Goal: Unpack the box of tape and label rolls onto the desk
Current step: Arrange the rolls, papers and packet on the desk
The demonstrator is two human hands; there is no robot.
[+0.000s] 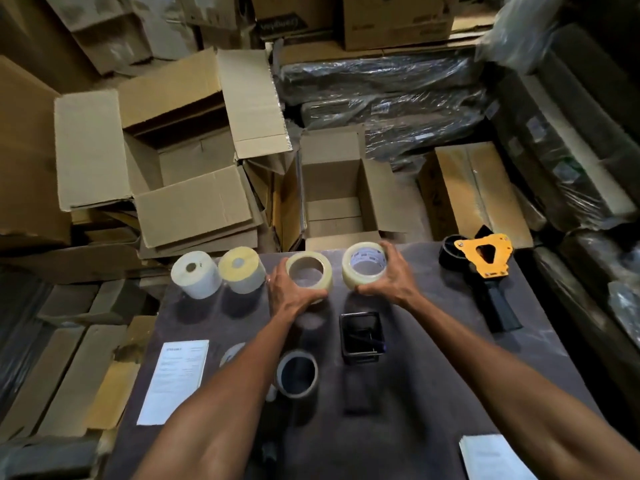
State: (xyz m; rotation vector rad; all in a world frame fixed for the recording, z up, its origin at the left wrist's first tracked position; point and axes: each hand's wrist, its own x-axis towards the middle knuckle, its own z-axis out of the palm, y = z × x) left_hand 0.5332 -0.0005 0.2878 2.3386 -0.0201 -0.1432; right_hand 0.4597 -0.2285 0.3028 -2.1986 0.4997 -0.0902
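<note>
- Left hand (289,289) grips a clear tape roll (309,274) near the desk's (433,375) far edge — fingers curled round its left side, thumb on the near rim.
- Right hand (391,280) grips a second clear roll (364,265), printed inside its core, tilted a little; fingers wrap its right side, thumb under the near rim.
- The two rolls sit side by side, slightly apart.
- Left of them, at the far-left corner, stand a white label roll (196,273) and a yellowish label roll (242,268), just beside each other.
- Open box (341,188) lies on the floor just past the far edge.
- Dispenser (485,268) — orange and black — lies near the far-right corner.
- Mid-desk: a black holder (362,337) and a dark roll (298,374).
- Paper (175,379) lies along the left edge.
</note>
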